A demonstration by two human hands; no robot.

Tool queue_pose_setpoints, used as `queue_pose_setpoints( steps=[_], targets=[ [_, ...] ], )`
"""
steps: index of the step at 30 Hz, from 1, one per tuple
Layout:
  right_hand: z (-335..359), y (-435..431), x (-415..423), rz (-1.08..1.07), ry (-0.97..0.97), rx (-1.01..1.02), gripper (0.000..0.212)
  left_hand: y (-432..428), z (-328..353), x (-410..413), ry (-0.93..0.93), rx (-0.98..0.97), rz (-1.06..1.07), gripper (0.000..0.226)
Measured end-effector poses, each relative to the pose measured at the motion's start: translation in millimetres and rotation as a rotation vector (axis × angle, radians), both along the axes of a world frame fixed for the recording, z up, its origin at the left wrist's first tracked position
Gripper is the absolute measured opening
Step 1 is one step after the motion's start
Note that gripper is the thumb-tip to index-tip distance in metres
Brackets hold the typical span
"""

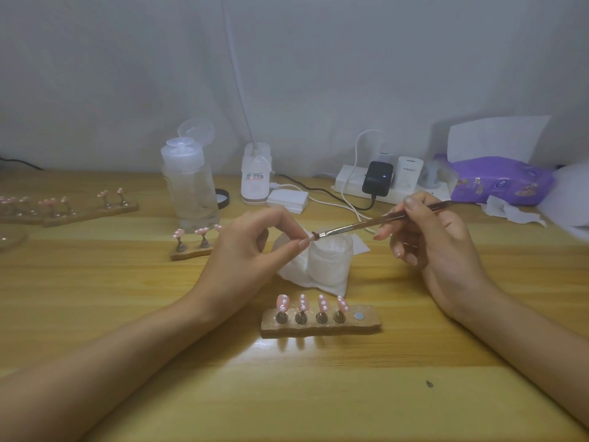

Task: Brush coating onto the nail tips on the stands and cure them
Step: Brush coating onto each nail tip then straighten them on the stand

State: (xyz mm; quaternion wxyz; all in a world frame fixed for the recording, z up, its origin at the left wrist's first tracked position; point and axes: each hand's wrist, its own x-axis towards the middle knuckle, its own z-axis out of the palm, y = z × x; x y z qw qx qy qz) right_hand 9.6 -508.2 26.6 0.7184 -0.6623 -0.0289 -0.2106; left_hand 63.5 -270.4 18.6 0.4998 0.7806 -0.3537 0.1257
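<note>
My left hand [251, 247] pinches a small pink nail tip on its peg [309, 238] between thumb and forefinger, raised above a frosted glass jar [330, 263]. My right hand [427, 237] holds a thin brush [360, 225], and its bristle end touches the held nail tip. In front of me a wooden stand [320, 325] carries several pink nail tips with white dots on metal pegs, with one bare magnet spot at its right end. Another stand [191, 252] with pink tips sits left of my left hand, partly hidden by it.
More stands [89, 212] with pink tips lie at the far left. A clear plastic bottle [189, 186] and a white lamp-like device [255, 175] stand behind. A power strip [382, 186] with chargers and cables, a purple tissue pack [503, 183] and white pads [288, 199] line the back.
</note>
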Motion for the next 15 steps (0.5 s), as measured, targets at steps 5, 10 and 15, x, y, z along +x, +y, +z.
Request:
queue_pose_setpoints(
  steps=[5, 10, 15],
  targets=[
    [0.4, -1.5, 0.0, -0.022, -0.015, 0.024, 0.026, -0.5, -0.8, 0.8, 0.003, 0.009, 0.010, 0.008],
    [-1.0, -0.4, 1.0, -0.039, 0.028, -0.007, 0.026, -0.1, -0.7, 0.8, -0.005, -0.004, -0.005, 0.010],
    [0.4, -0.7, 0.9, -0.035, -0.012, 0.053, 0.027, 0.2, -1.2, 1.2, -0.011, -0.005, -0.010, 0.010]
  ],
)
